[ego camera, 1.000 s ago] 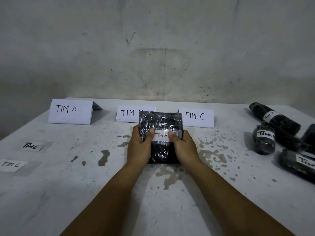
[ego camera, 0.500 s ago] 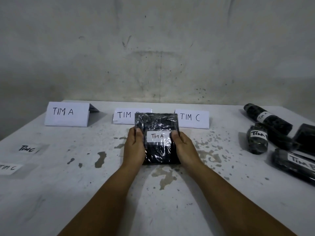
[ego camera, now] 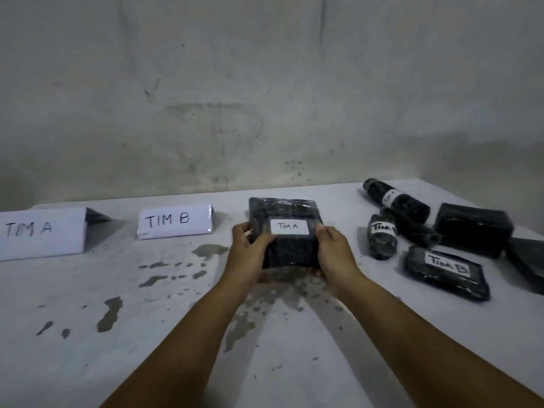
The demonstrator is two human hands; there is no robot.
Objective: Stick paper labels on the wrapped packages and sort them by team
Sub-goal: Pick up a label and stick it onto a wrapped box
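On the table (ego camera: 88, 290), white and stained with chipped patches, stand two folded paper signs, TIM A (ego camera: 41, 232) and TIM B (ego camera: 175, 220). No package lies by them yet, so I judge the sorting is not begun. The left hand (ego camera: 250, 248) and right hand (ego camera: 332, 251) grip a flat black package (ego camera: 282, 210), shiny with plastic wrap, raised a little above the table; its TIM A label (ego camera: 289, 226) is already on. At right lies a pile (ego camera: 412, 231) of rolls and blocks, several labelled.

Glossy plastic-wrapped package (ego camera: 290, 213), paper label (ego camera: 289, 226)
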